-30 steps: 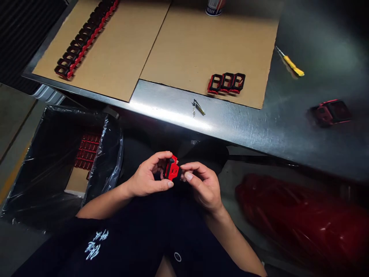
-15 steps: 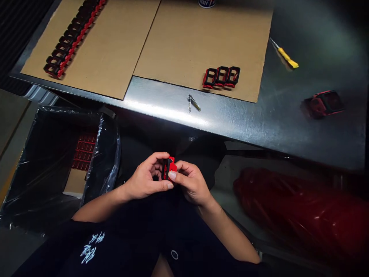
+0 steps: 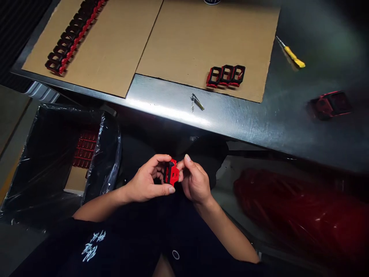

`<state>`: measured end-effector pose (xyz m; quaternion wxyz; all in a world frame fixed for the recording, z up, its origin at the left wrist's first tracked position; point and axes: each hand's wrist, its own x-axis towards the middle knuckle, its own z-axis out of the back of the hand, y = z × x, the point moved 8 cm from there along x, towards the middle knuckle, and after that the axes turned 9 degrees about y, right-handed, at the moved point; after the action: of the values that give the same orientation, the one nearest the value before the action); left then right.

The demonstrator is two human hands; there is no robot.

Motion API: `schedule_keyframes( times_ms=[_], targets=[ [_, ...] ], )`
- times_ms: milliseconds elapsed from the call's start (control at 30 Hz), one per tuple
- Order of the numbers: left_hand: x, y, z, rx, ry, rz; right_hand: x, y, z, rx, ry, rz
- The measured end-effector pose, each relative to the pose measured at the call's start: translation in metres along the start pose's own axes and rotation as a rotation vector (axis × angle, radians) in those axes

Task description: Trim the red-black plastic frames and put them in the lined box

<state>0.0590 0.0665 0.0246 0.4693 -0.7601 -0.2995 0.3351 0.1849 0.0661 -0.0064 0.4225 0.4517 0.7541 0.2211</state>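
Observation:
Above my lap, my left hand [image 3: 147, 179] pinches a small red-and-black plastic frame piece [image 3: 173, 175] between thumb and fingers. The piece's red side, with small slots, faces up and to the right. My right hand [image 3: 196, 179] is close against that side; its fingertips touch the piece or lie just behind it, while its thumb is raised off it. Three similar red-and-black frames [image 3: 225, 76] stand in a short row on the right cardboard sheet [image 3: 201, 42]. A long row of such frames [image 3: 69, 38] runs along the left cardboard sheet [image 3: 115, 46].
On the metal table [image 3: 230, 115] are what looks like a nail clipper [image 3: 198, 102] with a chain, a yellow-handled tool [image 3: 292, 55] and a larger red-and-black object [image 3: 331, 104]. A plastic-lined bin [image 3: 43, 154] with stacked red parts stands left; a red plastic bag [image 3: 294, 207] lies right.
My right thumb has lifted off the piece and the right hand has turned slightly away, showing more of the red side. My left hand keeps its hold. The view has shifted slightly.

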Motion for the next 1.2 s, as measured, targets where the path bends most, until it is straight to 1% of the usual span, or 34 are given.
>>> schedule_keyframes(
  times_ms=[300, 467, 567, 667, 767, 833, 900, 1033, 1200],
  targets=[
    [-0.002, 0.003, 0.004, -0.023, -0.005, -0.006, -0.007, 0.008, -0.011, -0.054, 0.216, 0.088],
    [-0.002, 0.003, 0.003, -0.031, -0.006, -0.002, -0.009, 0.004, -0.010, -0.061, 0.239, 0.058],
    [-0.002, 0.002, 0.005, 0.003, -0.020, -0.006, -0.010, 0.002, -0.011, -0.068, 0.257, 0.046],
    [-0.003, 0.000, 0.007, 0.109, -0.025, -0.026, -0.010, 0.005, -0.012, -0.084, 0.270, 0.069],
    [-0.004, -0.005, 0.008, 0.230, -0.029, -0.077, -0.010, 0.007, -0.014, -0.091, 0.280, 0.087],
    [-0.005, -0.008, 0.009, 0.264, -0.038, -0.099, -0.010, 0.008, -0.014, -0.101, 0.281, 0.099],
    [-0.005, -0.008, 0.009, 0.247, -0.032, -0.084, -0.011, 0.010, -0.015, -0.114, 0.280, 0.107],
    [-0.004, -0.001, 0.005, 0.120, 0.018, 0.010, -0.012, 0.011, -0.013, -0.124, 0.268, 0.106],
    [-0.002, 0.005, 0.005, -0.062, 0.010, 0.117, -0.011, 0.009, -0.010, -0.141, 0.241, 0.078]
  ],
)
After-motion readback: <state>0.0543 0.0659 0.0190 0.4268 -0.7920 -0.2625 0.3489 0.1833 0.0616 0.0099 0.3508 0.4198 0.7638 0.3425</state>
